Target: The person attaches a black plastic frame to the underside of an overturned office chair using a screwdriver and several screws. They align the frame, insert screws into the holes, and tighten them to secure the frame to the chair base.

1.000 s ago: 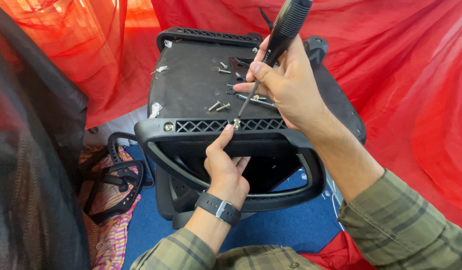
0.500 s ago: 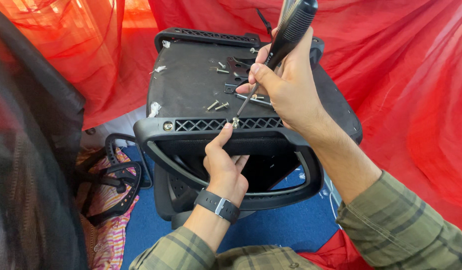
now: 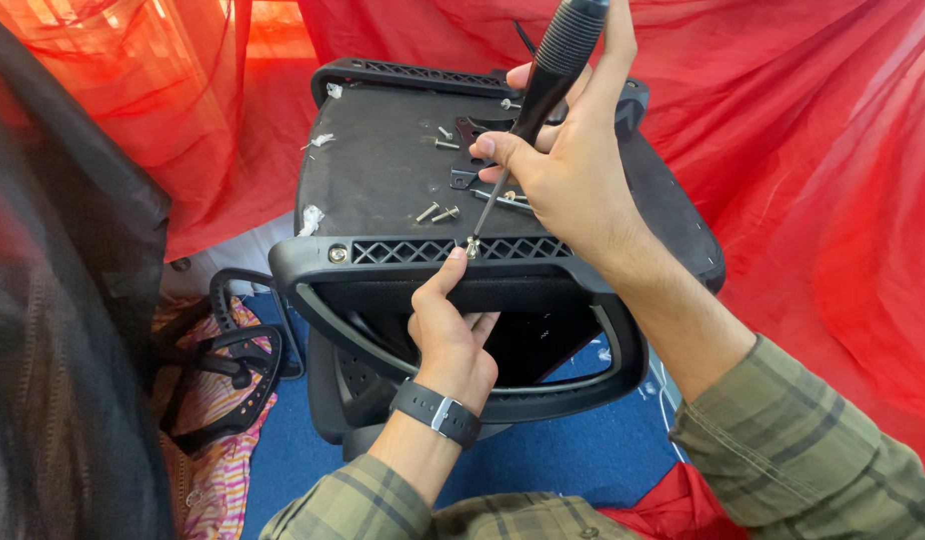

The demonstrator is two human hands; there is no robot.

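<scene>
**Currently: screwdriver on screw at chair frame edge**

Right hand wrapped around the black screwdriver, tip sitting on a screw in the black chair frame. Left hand just below the tip, index finger pinning the screw, other fingers curled. Loose screws lie on the upturned chair seat, just left of the right hand.

Both arms wear olive green plaid flannel sleeves, rolled back a bit, plus a black wristwatch on the left wrist.
</scene>
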